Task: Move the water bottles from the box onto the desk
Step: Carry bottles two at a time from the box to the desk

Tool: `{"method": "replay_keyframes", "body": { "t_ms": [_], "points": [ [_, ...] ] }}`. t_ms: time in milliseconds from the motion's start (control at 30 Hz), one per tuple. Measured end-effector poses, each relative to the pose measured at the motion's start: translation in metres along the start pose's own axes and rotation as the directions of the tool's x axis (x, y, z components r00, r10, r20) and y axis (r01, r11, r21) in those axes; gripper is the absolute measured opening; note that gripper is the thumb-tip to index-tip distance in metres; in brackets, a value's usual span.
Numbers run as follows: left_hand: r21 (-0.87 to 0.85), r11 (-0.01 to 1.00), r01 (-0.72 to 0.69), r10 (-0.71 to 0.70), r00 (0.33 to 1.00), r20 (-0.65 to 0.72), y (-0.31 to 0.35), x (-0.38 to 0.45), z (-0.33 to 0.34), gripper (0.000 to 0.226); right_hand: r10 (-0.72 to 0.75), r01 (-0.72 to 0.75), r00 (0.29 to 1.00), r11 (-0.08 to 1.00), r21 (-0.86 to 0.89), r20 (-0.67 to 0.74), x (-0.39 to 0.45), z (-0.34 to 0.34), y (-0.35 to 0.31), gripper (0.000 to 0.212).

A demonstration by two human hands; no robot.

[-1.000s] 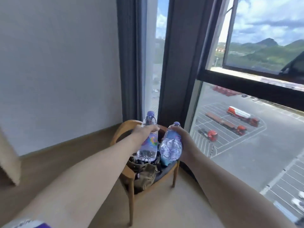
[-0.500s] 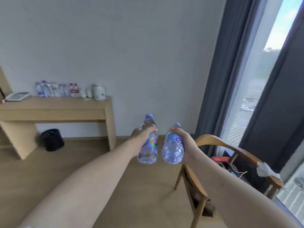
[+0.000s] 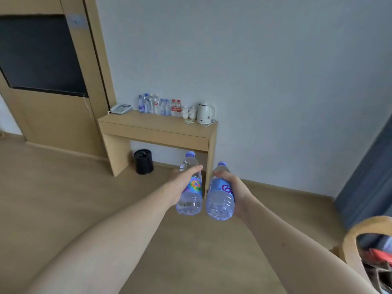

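A person carries two water bottles across a room toward the table [image 3: 157,126] against the far wall, the carrying leg of the job by the look of it. The left hand [image 3: 180,185] has its grip wrapped around the bottle with the rainbow label [image 3: 189,187]; the right hand [image 3: 235,192] has its grip clenched around the bottle with the blue label [image 3: 219,198]. Both arms reach forward at full stretch, the bottles side by side and close together, caps tilted away, held in the air well apart from the table.

A row of bottles [image 3: 159,106] already stands at the back of the table, between a telephone [image 3: 121,108] and two cups [image 3: 188,113] beside a white kettle [image 3: 204,113]. A black bin [image 3: 143,161] sits on the floor beneath.

The next move likely calls for closing the gap, then setting each bottle upright on bare tabletop, probably in front of the row, without knocking those already standing.
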State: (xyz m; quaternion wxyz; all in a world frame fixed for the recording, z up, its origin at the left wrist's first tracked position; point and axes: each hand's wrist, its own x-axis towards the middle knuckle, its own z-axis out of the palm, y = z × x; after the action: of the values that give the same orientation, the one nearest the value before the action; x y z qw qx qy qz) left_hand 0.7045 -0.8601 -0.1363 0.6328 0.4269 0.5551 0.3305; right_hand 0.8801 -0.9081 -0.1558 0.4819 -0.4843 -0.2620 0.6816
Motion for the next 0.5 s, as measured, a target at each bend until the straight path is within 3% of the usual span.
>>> {"method": "replay_keyframes", "body": {
  "t_ms": [267, 500],
  "points": [
    [-0.081, 0.996, -0.024, 0.006, 0.975, -0.222, 0.015, 0.076, -0.085, 0.069, 0.028, -0.033, 0.983, 0.999, 0.023, 0.181, 0.129, 0.065, -0.007, 0.039],
    [-0.089, 0.995, -0.043, 0.009, 0.935, -0.354, 0.067, 0.17, -0.124, 0.065, 0.132, -0.116, 0.957, 0.99, -0.079, 0.259, 0.252, 0.101, -0.054, 0.054]
  ]
}}
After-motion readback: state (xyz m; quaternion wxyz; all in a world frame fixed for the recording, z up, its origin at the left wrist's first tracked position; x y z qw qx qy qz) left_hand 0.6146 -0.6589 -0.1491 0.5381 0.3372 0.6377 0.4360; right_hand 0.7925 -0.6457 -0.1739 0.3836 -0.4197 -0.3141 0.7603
